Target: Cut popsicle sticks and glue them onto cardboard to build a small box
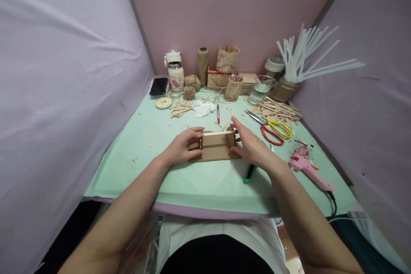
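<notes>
A small brown cardboard structure (216,152) with upright end walls lies on the table in front of me. A pale wooden craft stick (218,133) spans its top between the end walls. My left hand (183,146) grips the left end wall, thumb in front and fingers behind. My right hand (248,142) is curled around the right end wall, its index finger raised near the top corner. Partly hidden under my right wrist lies a tool with a black and green handle (249,174); its kind does not show.
To the right are scissors (271,126), a pink glue gun (310,167) and a pile of craft sticks (276,110). Behind stand a cup of water (260,92), white glue sticks (298,58), twine balls (192,82), a bottle (175,78) and a phone (159,86). A red pen (218,114) lies beyond the cardboard.
</notes>
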A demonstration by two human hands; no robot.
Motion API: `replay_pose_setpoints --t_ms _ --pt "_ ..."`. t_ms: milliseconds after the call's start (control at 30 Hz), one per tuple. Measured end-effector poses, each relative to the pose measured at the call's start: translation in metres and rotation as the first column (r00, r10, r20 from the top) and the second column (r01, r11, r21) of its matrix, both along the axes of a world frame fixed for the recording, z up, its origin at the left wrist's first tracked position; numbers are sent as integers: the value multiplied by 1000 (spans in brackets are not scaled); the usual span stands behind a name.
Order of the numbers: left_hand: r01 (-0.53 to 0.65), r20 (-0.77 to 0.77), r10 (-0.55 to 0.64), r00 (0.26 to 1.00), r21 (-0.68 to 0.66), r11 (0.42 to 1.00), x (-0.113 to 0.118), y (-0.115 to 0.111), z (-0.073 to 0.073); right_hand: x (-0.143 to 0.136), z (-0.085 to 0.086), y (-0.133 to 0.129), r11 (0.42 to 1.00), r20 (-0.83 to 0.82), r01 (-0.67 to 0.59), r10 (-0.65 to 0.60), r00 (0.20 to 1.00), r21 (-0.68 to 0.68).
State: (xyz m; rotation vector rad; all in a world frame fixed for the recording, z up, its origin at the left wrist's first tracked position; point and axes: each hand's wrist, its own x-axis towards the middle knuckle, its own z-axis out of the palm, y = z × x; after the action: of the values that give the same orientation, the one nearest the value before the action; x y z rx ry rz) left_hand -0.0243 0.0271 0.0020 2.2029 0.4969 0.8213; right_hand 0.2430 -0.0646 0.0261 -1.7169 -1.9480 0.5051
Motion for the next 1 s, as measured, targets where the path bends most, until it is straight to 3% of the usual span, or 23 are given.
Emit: replay_pose_setpoints --t_ms 1000 --pt "4 -9 -4 1000 7 1000 0 -1 1 -2 -1 -1 1000 -35 -9 10 999 18"
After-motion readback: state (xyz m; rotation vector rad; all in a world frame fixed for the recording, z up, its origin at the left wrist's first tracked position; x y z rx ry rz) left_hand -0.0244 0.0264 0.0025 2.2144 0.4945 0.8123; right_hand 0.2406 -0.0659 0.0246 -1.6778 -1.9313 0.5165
